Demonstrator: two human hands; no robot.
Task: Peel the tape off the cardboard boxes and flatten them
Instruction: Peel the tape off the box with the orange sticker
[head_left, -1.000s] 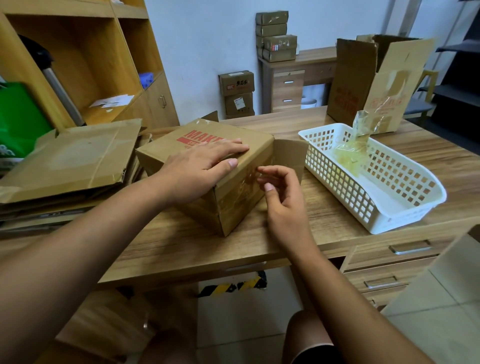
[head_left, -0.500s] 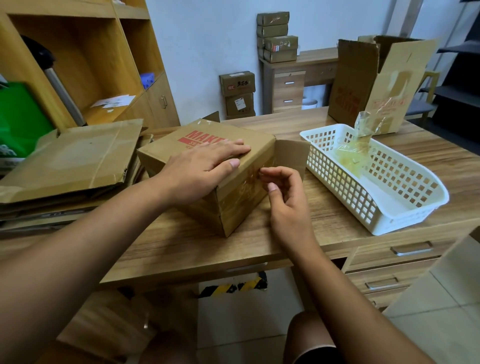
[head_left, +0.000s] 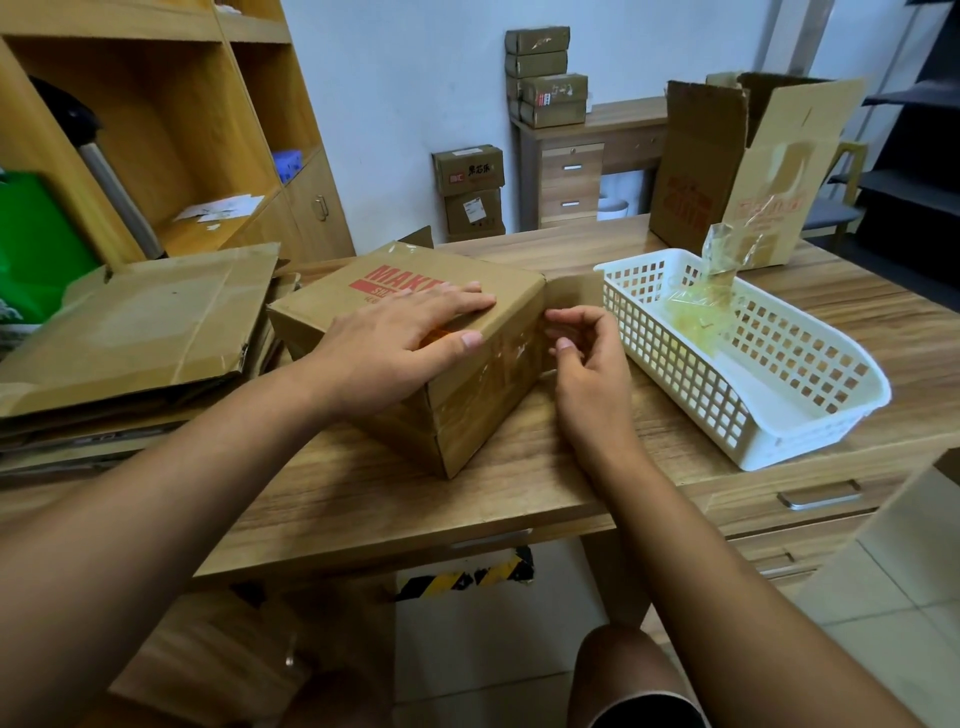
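Centre of frame: a brown cardboard box with red print (head_left: 483, 400), closed, on a light wooden desk (head_left: 519, 493), one corner toward the lower edge. Carries strips of clear glossy tape (head_left: 501, 356) across its near right face. Left hand (head_left: 400, 348) on the lid: lies flat, fingers straight and together over the red lettering, thumb hooked over the top edge onto the taped face. Right hand (head_left: 587, 358) just right of centre, at the box's right vertical edge, beside a loose brown flap (head_left: 576, 291). Curls all fingers inward, thumb tip close to the forefinger, fingertips (head_left: 556, 314) touching the edge. Cannot tell whether a tape end sits in that narrow pinch. To the right, just beside the hand but apart from the box: a white plastic lattice basket (head_left: 675, 374), long side angled toward the lower right, with a crumpled wad of clear peeled tape (head_left: 696, 312) in its far end, one strip sticking upward. Left of frame: a stack of flattened brown cardboard sheets (head_left: 140, 322), next to the box. Upper right: a tall open brown carton (head_left: 696, 171), upright on the desk behind the basket, flaps up. Upper left: a wooden shelf unit (head_left: 156, 104); at the far left edge, something bright green (head_left: 36, 249). Upper centre, against the pale wall — several small brown boxes (head_left: 470, 171), stacked on the floor and on a side desk.
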